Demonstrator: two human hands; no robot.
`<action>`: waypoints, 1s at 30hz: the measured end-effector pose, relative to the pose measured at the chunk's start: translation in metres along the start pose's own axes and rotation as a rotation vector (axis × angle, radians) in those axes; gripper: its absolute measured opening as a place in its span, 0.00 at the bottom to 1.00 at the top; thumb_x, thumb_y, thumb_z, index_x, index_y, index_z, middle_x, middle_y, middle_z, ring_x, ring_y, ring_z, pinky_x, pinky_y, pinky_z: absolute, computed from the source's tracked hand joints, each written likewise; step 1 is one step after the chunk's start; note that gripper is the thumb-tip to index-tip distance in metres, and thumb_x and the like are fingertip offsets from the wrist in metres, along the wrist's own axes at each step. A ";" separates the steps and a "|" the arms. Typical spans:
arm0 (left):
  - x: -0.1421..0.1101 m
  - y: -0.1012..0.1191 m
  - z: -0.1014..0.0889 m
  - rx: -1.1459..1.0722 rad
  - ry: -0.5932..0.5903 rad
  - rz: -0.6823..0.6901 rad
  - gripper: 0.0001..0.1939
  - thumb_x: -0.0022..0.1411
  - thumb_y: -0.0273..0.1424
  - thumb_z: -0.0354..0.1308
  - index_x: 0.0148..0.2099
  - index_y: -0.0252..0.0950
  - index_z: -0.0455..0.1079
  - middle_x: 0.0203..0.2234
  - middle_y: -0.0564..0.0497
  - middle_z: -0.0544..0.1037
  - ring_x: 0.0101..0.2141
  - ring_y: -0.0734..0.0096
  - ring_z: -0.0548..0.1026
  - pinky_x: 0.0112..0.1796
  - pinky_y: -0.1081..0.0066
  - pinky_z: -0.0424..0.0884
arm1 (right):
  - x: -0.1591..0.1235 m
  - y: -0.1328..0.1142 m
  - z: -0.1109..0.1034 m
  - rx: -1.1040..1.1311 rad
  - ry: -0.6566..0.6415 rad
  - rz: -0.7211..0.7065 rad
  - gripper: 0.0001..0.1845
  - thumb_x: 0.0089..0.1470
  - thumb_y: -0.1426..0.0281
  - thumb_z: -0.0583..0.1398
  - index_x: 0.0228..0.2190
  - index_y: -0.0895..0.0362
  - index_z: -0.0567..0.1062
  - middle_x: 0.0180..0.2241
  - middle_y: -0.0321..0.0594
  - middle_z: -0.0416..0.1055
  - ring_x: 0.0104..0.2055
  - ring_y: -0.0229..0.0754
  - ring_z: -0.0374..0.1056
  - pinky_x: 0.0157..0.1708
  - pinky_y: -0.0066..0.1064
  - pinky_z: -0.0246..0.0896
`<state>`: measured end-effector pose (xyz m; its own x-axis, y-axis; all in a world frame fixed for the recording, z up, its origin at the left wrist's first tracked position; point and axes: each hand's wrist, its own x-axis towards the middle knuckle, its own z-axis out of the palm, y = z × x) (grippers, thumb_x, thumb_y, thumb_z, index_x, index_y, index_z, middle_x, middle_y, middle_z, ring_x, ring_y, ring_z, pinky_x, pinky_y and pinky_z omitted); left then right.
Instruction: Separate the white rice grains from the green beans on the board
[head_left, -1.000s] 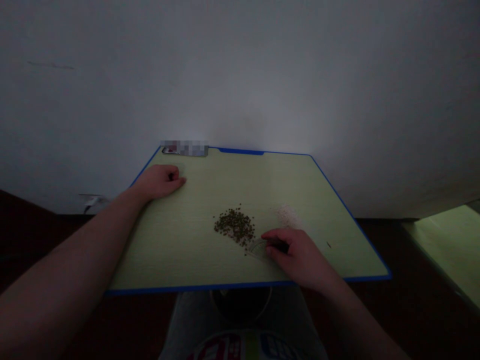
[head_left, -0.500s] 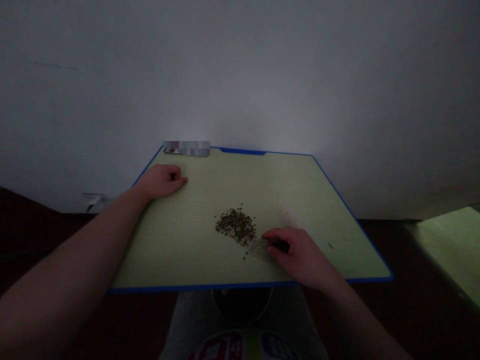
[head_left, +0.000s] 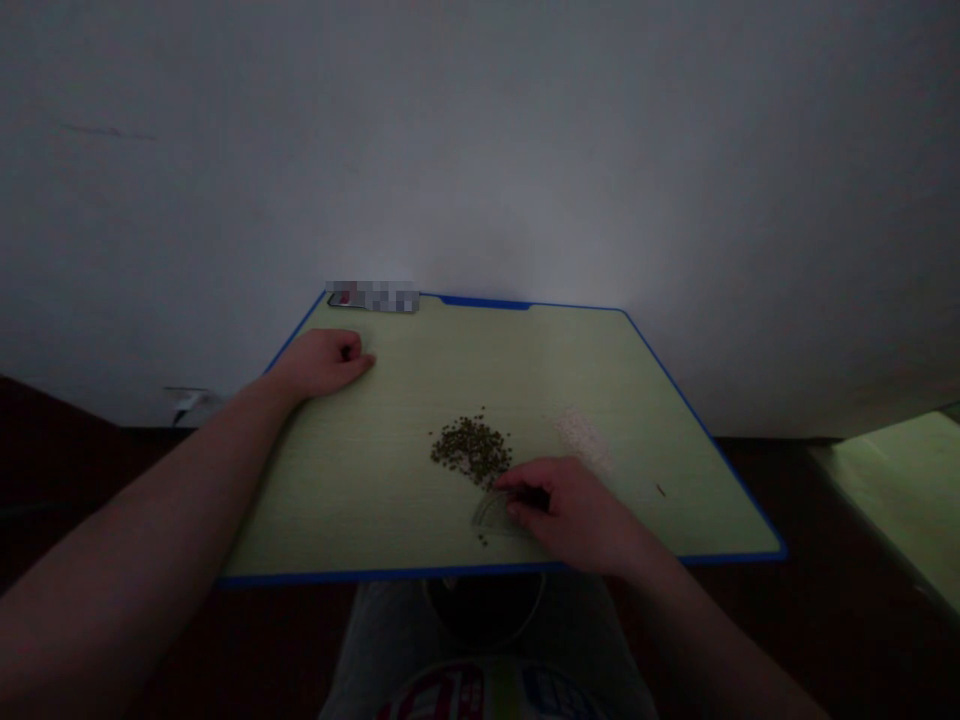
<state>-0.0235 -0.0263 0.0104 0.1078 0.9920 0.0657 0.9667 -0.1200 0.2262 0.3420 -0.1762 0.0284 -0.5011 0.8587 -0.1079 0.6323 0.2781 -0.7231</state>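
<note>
My left hand (head_left: 322,363) rests curled on the far left of a pale green board (head_left: 360,490) with a blue rim, touching nothing else. My right hand (head_left: 570,510) pinches a clear plastic semicircular piece (head_left: 495,515), probably a protractor, whose edge lies against the board. Just beyond that piece sits a heap of small dark green seeds (head_left: 471,450), and a few strays lie near its curved edge. To the right of the heap, close to my right fingers, lies a pale patch of fine white grains (head_left: 583,440).
A phone (head_left: 373,297), blurred over, lies at the board's far left edge. A small dark speck (head_left: 660,490) lies on the right of the board. A white wall rises behind, and a cable (head_left: 191,402) shows at its foot. My printed lap (head_left: 487,690) is below.
My right hand has slid left with the clear piece, bringing it closer under the seed heap. The white grains look more spread out. My left hand has not moved.
</note>
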 end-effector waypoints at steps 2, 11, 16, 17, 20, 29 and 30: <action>0.001 -0.001 0.001 -0.008 -0.002 0.006 0.18 0.56 0.50 0.51 0.26 0.41 0.60 0.20 0.50 0.68 0.26 0.65 0.67 0.30 0.67 0.59 | 0.000 0.000 -0.001 -0.007 -0.001 0.024 0.19 0.54 0.78 0.61 0.45 0.53 0.85 0.41 0.40 0.85 0.40 0.45 0.80 0.41 0.36 0.72; 0.001 -0.001 0.002 -0.003 -0.002 -0.016 0.19 0.55 0.50 0.50 0.26 0.40 0.62 0.20 0.50 0.69 0.26 0.65 0.67 0.31 0.66 0.59 | -0.008 0.004 -0.002 -0.010 -0.027 0.003 0.18 0.53 0.78 0.62 0.43 0.53 0.85 0.40 0.41 0.85 0.39 0.44 0.79 0.40 0.35 0.71; 0.001 0.001 0.001 -0.009 -0.012 -0.021 0.19 0.55 0.51 0.50 0.26 0.40 0.62 0.20 0.50 0.69 0.26 0.65 0.67 0.31 0.66 0.59 | -0.006 -0.003 0.002 -0.004 -0.065 -0.050 0.18 0.53 0.77 0.63 0.43 0.53 0.86 0.38 0.40 0.85 0.38 0.44 0.80 0.39 0.33 0.71; 0.001 0.000 0.001 -0.010 -0.014 -0.022 0.19 0.55 0.51 0.50 0.26 0.40 0.62 0.20 0.50 0.69 0.26 0.65 0.67 0.31 0.66 0.59 | -0.006 -0.004 0.002 -0.006 -0.071 -0.056 0.18 0.53 0.77 0.63 0.43 0.53 0.86 0.38 0.41 0.85 0.38 0.44 0.80 0.39 0.33 0.71; 0.001 -0.001 0.002 -0.009 -0.012 -0.018 0.19 0.55 0.50 0.51 0.26 0.40 0.63 0.20 0.50 0.68 0.26 0.66 0.67 0.31 0.67 0.59 | -0.009 -0.006 0.003 -0.004 -0.081 -0.048 0.17 0.52 0.78 0.63 0.42 0.52 0.86 0.37 0.40 0.85 0.37 0.44 0.80 0.38 0.32 0.71; 0.001 -0.002 0.003 0.006 -0.008 -0.011 0.19 0.55 0.51 0.50 0.26 0.41 0.61 0.20 0.50 0.69 0.26 0.65 0.67 0.31 0.66 0.59 | -0.024 -0.002 0.002 0.025 -0.040 -0.019 0.17 0.54 0.77 0.62 0.42 0.53 0.85 0.38 0.40 0.85 0.39 0.45 0.80 0.40 0.35 0.73; 0.001 -0.001 0.003 0.005 -0.005 -0.005 0.19 0.55 0.51 0.50 0.26 0.41 0.61 0.20 0.50 0.69 0.26 0.66 0.67 0.30 0.67 0.59 | -0.027 -0.001 0.002 0.009 -0.014 -0.032 0.16 0.54 0.77 0.62 0.42 0.53 0.85 0.38 0.41 0.85 0.39 0.45 0.80 0.41 0.36 0.73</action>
<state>-0.0240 -0.0247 0.0077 0.1038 0.9928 0.0593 0.9685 -0.1144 0.2212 0.3535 -0.2011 0.0309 -0.5294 0.8432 -0.0939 0.6106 0.3019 -0.7321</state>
